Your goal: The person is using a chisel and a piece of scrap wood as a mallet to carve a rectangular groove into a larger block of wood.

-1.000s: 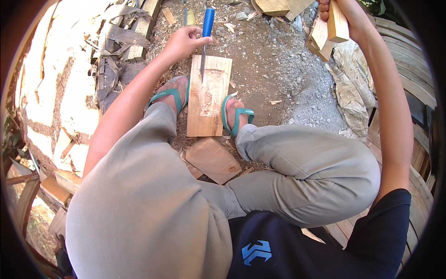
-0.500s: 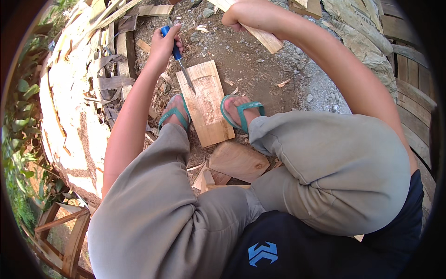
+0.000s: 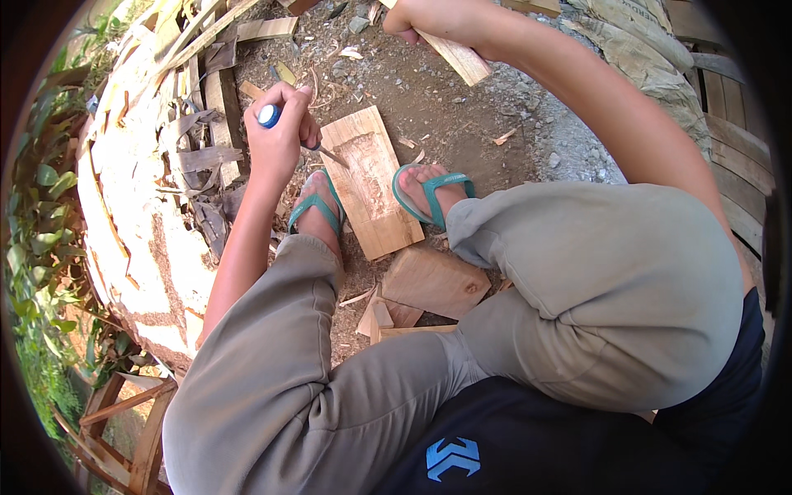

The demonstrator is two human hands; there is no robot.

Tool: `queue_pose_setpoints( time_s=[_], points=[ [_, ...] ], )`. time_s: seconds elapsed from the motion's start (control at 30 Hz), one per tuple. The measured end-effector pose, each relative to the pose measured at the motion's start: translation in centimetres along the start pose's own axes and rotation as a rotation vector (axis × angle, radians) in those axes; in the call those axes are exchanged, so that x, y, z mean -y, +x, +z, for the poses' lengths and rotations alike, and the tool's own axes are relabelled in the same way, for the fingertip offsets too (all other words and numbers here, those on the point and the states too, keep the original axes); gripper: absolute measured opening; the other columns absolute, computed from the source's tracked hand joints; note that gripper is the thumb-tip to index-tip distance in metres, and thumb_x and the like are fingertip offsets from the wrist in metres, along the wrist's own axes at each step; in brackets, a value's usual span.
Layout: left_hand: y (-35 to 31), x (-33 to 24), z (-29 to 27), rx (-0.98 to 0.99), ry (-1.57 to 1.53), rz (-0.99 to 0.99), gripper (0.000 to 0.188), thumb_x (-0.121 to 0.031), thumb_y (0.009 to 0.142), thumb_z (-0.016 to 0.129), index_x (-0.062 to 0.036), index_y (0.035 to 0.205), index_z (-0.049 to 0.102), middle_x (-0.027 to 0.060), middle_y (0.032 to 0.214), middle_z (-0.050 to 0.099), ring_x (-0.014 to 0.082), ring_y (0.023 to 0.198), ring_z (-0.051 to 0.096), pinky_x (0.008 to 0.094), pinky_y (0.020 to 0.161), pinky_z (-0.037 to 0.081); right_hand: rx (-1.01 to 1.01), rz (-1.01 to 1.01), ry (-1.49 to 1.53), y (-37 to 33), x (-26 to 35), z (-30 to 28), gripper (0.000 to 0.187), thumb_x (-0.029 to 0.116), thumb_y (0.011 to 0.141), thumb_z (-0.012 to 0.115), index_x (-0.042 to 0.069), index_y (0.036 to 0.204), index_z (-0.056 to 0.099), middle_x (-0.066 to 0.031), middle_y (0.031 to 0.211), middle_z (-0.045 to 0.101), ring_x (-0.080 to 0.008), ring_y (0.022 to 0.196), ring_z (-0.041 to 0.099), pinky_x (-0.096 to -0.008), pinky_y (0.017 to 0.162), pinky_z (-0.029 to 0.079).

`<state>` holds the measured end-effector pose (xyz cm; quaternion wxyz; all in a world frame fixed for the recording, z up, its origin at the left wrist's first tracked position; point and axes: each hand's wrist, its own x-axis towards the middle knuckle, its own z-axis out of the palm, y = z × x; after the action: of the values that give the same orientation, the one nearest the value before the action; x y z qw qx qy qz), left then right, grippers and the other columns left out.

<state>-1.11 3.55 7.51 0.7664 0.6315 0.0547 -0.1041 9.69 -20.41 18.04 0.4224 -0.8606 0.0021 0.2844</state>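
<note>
My left hand is closed round the handle of a blue-handled chisel. The chisel leans over, and its metal blade meets the left side of a pale wooden board. A rough rectangular hollow with loose chips is cut into the board, which lies between my two sandalled feet. Up at the top edge, my right hand grips a flat length of wood, raised away from the board. Part of that wood and some of the right fingers are cut off by the picture's edge.
A brown wood block and smaller offcuts lie between my legs. Scrap strips are piled at left, near a wooden frame. Shavings and gravel cover the ground; crumpled sacks are at the upper right.
My left hand has come nearer and tipped the chisel over, so its handle end now faces up toward me. The right hand with the wood has shifted slightly up and left.
</note>
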Motion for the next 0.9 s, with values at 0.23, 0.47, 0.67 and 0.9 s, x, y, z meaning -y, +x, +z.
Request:
queue_pose_setpoints(
  time_s=[0.23, 0.47, 0.67, 0.9],
  points=[
    [-1.5, -0.6, 0.4, -0.004, -0.045, 0.165, 0.034, -0.017, 0.103, 0.054, -0.0074, 0.072, 0.042, 0.0047, 0.053, 0.042, 0.0148, 0.041, 0.042, 0.0311, 0.045, 0.042, -0.045, -0.098, 0.036, 1.0, 0.1, 1.5, 0.022, 0.016, 0.070, 0.069, -0.005, 0.078, 0.068, -0.0157, 0.074, 0.069, -0.0215, 0.068, 0.063, -0.0362, 0.063, 0.050],
    [-1.5, -0.7, 3.2, -0.170, 0.020, 0.136, 0.038, -0.030, 0.106, 0.058, -0.0093, 0.078, 0.042, 0.0022, 0.057, 0.043, 0.0117, 0.044, 0.040, 0.0299, 0.045, 0.040, -0.080, -0.078, 0.022, 0.7, 0.3, 1.2, 0.020, 0.014, 0.068, 0.071, -0.005, 0.076, 0.068, -0.0148, 0.073, 0.069, -0.0209, 0.065, 0.062, -0.0362, 0.060, 0.049],
    [3.9, 0.1, 2.0, -0.394, 0.150, 0.080, 0.040, -0.040, 0.104, 0.061, -0.0094, 0.082, 0.048, 0.0000, 0.063, 0.047, 0.0102, 0.054, 0.047, 0.0287, 0.054, 0.046, -0.051, -0.132, 0.075, 1.9, 0.1, 1.5, 0.013, 0.010, 0.067, 0.069, -0.002, 0.069, 0.065, -0.0111, 0.068, 0.065, -0.0173, 0.061, 0.057, -0.0346, 0.056, 0.046],
    [4.4, -2.2, 2.0, -0.377, 0.106, 0.232, 0.046, -0.042, 0.104, 0.061, -0.0092, 0.075, 0.047, 0.0006, 0.062, 0.045, 0.0109, 0.054, 0.047, 0.0293, 0.054, 0.045, -0.064, -0.114, 0.154, 3.5, -2.2, 0.5, 0.008, 0.006, 0.066, 0.065, 0.001, 0.072, 0.063, -0.0060, 0.065, 0.060, -0.0160, 0.056, 0.055, -0.0324, 0.051, 0.043]
  ],
)
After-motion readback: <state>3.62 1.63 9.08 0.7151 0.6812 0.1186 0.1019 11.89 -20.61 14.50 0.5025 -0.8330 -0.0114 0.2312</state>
